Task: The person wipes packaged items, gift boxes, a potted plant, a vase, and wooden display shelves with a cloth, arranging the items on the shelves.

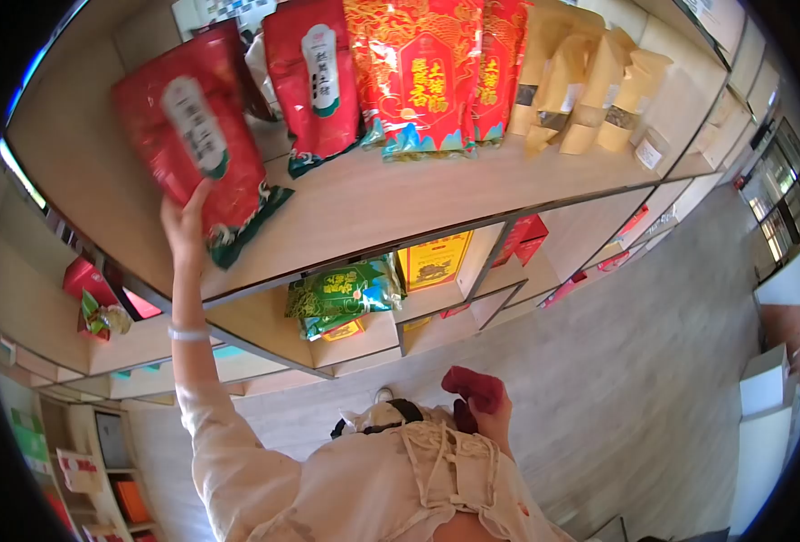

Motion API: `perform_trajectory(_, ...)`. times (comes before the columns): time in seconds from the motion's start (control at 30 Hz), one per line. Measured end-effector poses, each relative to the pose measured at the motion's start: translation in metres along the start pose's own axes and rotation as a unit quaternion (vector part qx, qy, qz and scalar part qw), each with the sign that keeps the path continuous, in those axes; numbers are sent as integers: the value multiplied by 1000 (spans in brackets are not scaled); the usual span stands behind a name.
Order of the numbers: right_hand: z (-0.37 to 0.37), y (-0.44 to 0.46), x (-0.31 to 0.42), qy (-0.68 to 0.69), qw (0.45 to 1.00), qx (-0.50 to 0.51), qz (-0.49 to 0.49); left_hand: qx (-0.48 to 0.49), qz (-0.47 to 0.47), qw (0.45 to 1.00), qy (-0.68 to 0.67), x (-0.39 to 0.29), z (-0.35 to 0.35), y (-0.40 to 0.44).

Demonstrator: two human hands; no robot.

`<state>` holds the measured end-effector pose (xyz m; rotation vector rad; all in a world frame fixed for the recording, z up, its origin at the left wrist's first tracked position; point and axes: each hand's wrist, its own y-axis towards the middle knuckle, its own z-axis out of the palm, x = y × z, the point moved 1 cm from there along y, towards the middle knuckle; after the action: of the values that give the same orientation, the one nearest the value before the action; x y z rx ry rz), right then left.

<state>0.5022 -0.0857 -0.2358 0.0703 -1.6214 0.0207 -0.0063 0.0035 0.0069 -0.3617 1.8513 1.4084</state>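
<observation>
My left hand grips the lower edge of a red food bag with a white label and a dark green bottom. The bag tilts at the left end of the wooden shelf. Part of that hand is hidden behind it. To its right stands a similar red bag, then shiny red-and-gold bags. Down by my waist, my right hand is closed around a dark red cloth, which bunches above and hangs below the fingers.
Brown paper pouches and a small jar stand at the shelf's right. Lower compartments hold green bags, a yellow box and red boxes. More shelving is at lower left. White boxes stand at right.
</observation>
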Motion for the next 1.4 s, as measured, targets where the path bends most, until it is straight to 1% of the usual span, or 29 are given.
perform_trajectory(0.03, -7, -2, -4, 39, 998, -22, 32, 12, -154, 976, -156, -8, -9, -14)
perform_trajectory(0.1, -2, -5, -13, 112, 989, -60, 71, 25, -201, 930, -306, -26, -27, -19)
perform_trajectory(0.17, -26, -2, -9, 175, 971, -105, 125, 7, -265, 877, -402, -31, -34, -61)
perform_trajectory(0.2, -35, 3, 7, 226, 960, -112, 120, 25, -311, 842, -441, -43, -32, -86)
perform_trajectory(0.23, -40, 10, 11, 225, 960, -121, 117, 43, -351, 806, -476, -56, -28, -108)
perform_trajectory(0.3, -51, 19, 18, 289, 947, -124, 60, 129, -383, 757, -513, -51, -23, -156)
perform_trajectory(0.37, -60, 29, 47, 316, 939, -128, 48, 183, -417, 746, -485, -54, -5, -218)
perform_trajectory(0.4, -65, 33, 55, 320, 933, -158, 49, 206, -464, 734, -451, -73, 12, -239)
perform_trajectory(0.43, -69, 36, 65, 319, 935, -156, 15, 229, -508, 720, -415, -92, 30, -256)
perform_trajectory(0.5, -76, 31, 91, 284, 940, -186, -28, 264, -532, 714, -371, -106, 64, -282)
perform_trajectory(0.53, -76, 21, 101, 281, 940, -192, -26, 281, -514, 714, -384, -115, 78, -290)
perform_trajectory(0.6, -70, 6, 116, 89, 977, -189, -51, 303, -491, 711, -402, -117, 98, -309)
perform_trajectory(0.63, -60, -1, 115, 17, 973, -177, -150, 307, -491, 708, -404, -120, 104, -315)
perform_trajectory(0.67, -51, -4, 100, 58, 971, -128, -194, 309, -521, 676, -419, -124, 108, -321)
perform_trajectory(0.7, -56, -4, 99, -293, 895, -74, -329, 312, -549, 644, -432, -126, 113, -327)
perform_trajectory(0.73, -47, -7, 98, -374, 889, 60, -257, 332, -563, 623, -429, -127, 117, -335)
perform_trajectory(0.77, -42, -12, 91, -442, 862, 102, -227, 336, -566, 620, -427, -126, 116, -343)
perform_trajectory(0.83, -53, -8, 90, -447, 865, 123, -194, 472, -398, 699, -360, -126, 118, -357)
perform_trajectory(0.87, -61, -4, 91, -448, 867, 118, -183, 476, -440, 653, -391, -125, 119, -366)
perform_trajectory(0.9, -70, 5, 93, -429, 879, 84, -191, 485, -445, 646, -388, -130, 116, -371)
perform_trajectory(0.97, -84, 33, 106, -405, 891, 13, -205, 519, -445, 601, -414, -145, 117, -376)
perform_trajectory(1.0, -90, 46, 117, -398, 894, -18, -207, 549, -432, 597, -394, -144, 117, -386)
perform_trajectory(1.03, -93, 56, 124, -400, 894, -24, -199, 556, -434, 590, -393, -150, 116, -392)
perform_trajectory(1.1, -92, 69, 135, -380, 894, -78, -225, 548, -455, 573, -405, -161, 113, -400)
perform_trajectory(1.17, -76, 58, 140, -392, 888, -46, -237, 561, -445, 580, -388, -143, 116, -411)
perform_trajectory(1.23, -51, 23, 135, -392, 877, 155, -232, 480, -495, 610, -391, -106, 122, -432)
perform_trajectory(1.27, -45, 5, 123, -355, 888, 175, -235, 442, -525, 615, -388, -125, 117, -416)
perform_trajectory(1.33, -45, -9, 106, -316, 896, 199, -239, 449, -540, 608, -370, -129, 117, -397)
perform_trajectory(1.4, -53, -17, 99, -381, 824, 298, -295, 469, -551, 588, -360, -120, 115, -401)
